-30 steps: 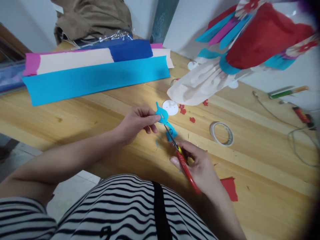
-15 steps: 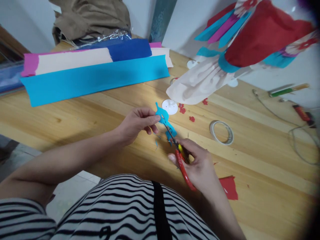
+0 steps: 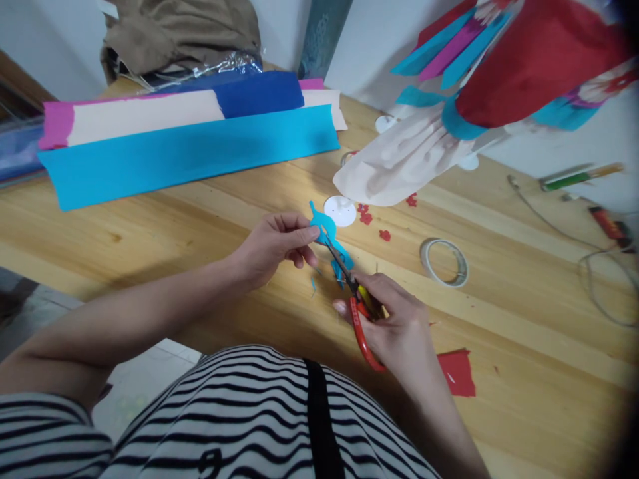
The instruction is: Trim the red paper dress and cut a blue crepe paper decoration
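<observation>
Between the thumb and fingers of my left hand (image 3: 279, 246) is a small cut piece of light blue paper (image 3: 324, 227). My right hand (image 3: 394, 316) grips scissors (image 3: 359, 326) with red and yellow handles, and their blades reach up to the blue paper. More light blue paper (image 3: 342, 259) hangs beside the blades, partly behind them. Thin blue scraps (image 3: 313, 286) lie on the wooden table just below. A white disc (image 3: 340, 211) lies right behind the held paper.
Folded paper sheets in light blue (image 3: 190, 156), white, pink and dark blue lie at the back left. A paper doll-like figure (image 3: 524, 73) stands at the back right. A tape roll (image 3: 444, 262), red scraps (image 3: 384, 235), red paper (image 3: 456, 372) and a cable (image 3: 544, 216) lie rightward.
The scissors' handles have moved slightly up and their blades have shifted against the blue paper. My left hand holds the paper in nearly the same place.
</observation>
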Demonstrator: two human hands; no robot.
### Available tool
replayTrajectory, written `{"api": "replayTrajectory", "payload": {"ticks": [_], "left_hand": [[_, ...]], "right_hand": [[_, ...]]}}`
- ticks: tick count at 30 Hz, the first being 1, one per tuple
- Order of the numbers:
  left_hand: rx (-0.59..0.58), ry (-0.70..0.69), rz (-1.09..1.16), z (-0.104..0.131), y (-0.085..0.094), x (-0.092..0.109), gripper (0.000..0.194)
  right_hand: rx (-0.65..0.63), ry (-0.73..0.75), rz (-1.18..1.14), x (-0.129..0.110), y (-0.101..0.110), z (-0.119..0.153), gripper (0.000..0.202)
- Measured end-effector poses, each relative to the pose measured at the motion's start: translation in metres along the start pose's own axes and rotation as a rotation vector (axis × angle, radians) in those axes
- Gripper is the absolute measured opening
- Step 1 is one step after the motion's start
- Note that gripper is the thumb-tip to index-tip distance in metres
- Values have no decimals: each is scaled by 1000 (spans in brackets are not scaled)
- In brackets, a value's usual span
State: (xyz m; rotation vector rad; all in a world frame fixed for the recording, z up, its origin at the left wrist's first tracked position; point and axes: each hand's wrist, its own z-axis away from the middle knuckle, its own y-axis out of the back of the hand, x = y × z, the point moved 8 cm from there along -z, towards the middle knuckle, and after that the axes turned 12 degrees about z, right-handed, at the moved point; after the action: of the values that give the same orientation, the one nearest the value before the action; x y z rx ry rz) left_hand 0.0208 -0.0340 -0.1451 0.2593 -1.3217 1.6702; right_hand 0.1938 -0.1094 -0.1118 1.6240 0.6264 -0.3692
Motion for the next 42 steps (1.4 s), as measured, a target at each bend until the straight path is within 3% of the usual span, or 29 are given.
{"api": "replayTrajectory", "payload": {"ticks": [18, 42], "left_hand": [[-36, -10, 26, 1, -1, 0, 21], [-46, 24, 54, 2, -2, -6, 26]], "right_hand": [[84, 155, 62, -7, 3, 1, 25], [95, 138, 33, -2, 2, 4, 23]]}}
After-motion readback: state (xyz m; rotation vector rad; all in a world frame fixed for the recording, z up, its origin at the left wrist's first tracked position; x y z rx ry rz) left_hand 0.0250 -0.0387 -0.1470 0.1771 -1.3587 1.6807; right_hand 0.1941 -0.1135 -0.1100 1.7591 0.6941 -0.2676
